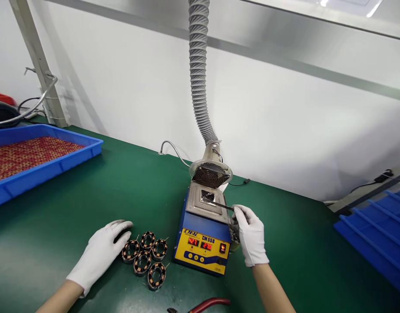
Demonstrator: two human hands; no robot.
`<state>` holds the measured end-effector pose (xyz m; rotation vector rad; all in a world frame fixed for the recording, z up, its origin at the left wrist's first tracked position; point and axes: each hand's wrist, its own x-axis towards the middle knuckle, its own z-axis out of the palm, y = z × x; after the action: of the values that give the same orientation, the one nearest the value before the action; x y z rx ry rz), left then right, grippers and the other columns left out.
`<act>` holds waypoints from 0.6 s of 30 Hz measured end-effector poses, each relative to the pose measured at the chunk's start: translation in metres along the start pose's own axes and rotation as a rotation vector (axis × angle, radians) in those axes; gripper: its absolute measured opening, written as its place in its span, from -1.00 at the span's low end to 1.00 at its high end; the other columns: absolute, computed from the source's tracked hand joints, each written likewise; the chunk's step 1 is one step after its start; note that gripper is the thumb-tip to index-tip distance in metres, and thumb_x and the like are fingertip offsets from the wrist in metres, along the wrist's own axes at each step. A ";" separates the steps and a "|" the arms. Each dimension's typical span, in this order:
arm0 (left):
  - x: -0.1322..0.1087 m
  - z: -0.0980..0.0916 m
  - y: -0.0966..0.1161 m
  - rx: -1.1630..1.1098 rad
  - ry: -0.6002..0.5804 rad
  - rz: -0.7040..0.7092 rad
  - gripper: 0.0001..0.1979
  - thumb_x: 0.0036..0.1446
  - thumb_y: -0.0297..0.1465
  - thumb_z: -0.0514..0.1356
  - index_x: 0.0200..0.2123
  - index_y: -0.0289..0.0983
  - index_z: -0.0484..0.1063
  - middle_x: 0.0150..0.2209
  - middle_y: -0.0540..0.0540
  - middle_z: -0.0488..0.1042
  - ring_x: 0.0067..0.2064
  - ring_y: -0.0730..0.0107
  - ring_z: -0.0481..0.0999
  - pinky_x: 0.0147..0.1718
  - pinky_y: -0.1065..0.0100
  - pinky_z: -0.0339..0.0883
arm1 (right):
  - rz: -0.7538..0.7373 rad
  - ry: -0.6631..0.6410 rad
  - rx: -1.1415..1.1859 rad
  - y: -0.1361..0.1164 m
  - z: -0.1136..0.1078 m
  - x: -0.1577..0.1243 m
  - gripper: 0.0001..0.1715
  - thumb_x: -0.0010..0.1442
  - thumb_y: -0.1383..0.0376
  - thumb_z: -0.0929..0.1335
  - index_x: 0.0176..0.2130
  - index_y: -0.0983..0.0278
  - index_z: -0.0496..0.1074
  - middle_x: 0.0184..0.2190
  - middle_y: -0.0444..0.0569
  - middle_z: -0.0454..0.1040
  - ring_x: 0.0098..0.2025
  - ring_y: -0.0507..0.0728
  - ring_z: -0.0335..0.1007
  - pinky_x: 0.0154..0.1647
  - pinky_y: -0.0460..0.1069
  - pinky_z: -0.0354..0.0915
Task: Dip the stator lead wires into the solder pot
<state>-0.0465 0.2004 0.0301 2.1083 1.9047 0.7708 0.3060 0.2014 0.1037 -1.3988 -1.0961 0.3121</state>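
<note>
My right hand (251, 234), in a white glove, pinches one end of a thin dark strip-like tool (223, 205). The tool's far end reaches into the small square bath of the solder pot (200, 248), where the surface looks partly dark and partly shiny. On the pot's yellow front, red digits and a lit switch show. My left hand (104, 250), also gloved, rests on the bench with thumb and fingers apart. Close to its thumb lies a cluster of several ring-shaped motor stators (142, 263) with copper windings and short wire ends pointing out.
An extraction funnel (210, 174) on a grey flexible hose (199, 69) hangs right behind the bath. Red-handled cutters (210, 304) lie at the near edge. A blue tray (46, 167) of small reddish parts stands left, and blue plastic trays (378, 234) stand right.
</note>
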 end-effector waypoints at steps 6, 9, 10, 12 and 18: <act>0.000 0.001 -0.002 -0.004 0.010 0.007 -0.56 0.11 -0.18 -0.11 -0.14 -0.20 0.47 -0.04 -0.16 0.49 -0.01 0.15 0.45 0.01 0.12 0.30 | -0.009 0.000 -0.001 0.001 0.006 0.008 -0.64 -0.06 0.03 0.35 -0.42 0.27 0.47 -0.42 0.01 0.51 -0.34 0.19 0.37 -0.27 0.07 0.27; 0.000 0.002 -0.002 -0.003 0.020 0.008 -0.58 0.11 -0.19 -0.10 -0.15 -0.18 0.47 -0.04 -0.14 0.49 0.00 0.14 0.44 0.00 0.12 0.30 | -0.015 -0.023 0.007 0.003 0.006 0.008 -0.65 -0.06 0.03 0.35 -0.43 0.27 0.46 -0.46 -0.01 0.50 -0.37 0.17 0.37 -0.31 0.06 0.28; 0.000 0.002 -0.002 -0.002 0.020 0.008 -0.58 0.11 -0.19 -0.09 -0.15 -0.18 0.47 -0.04 -0.14 0.49 0.00 0.14 0.44 0.00 0.12 0.30 | -0.018 -0.026 0.009 0.003 0.006 0.008 -0.65 -0.06 0.03 0.35 -0.43 0.27 0.46 -0.46 -0.01 0.50 -0.38 0.17 0.37 -0.32 0.05 0.28; 0.000 0.001 -0.002 -0.002 0.018 0.008 -0.58 0.11 -0.19 -0.09 -0.15 -0.18 0.48 -0.04 -0.13 0.49 0.00 0.13 0.44 0.00 0.13 0.31 | -0.025 -0.034 0.012 0.003 0.004 0.006 -0.66 -0.04 0.04 0.35 -0.43 0.27 0.46 -0.44 0.00 0.52 -0.38 0.17 0.37 -0.32 0.06 0.29; 0.001 -0.001 0.002 0.004 -0.006 -0.009 -0.54 0.11 -0.17 -0.13 -0.14 -0.19 0.47 -0.02 -0.14 0.48 0.02 0.15 0.43 0.02 0.13 0.29 | -0.057 -0.062 -0.003 -0.003 -0.001 0.003 -0.67 -0.05 0.05 0.35 -0.42 0.25 0.47 -0.41 0.00 0.52 -0.34 0.18 0.38 -0.26 0.07 0.31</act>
<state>-0.0458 0.2005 0.0321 2.1009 1.9131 0.7584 0.3075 0.2024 0.1082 -1.3659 -1.1856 0.3144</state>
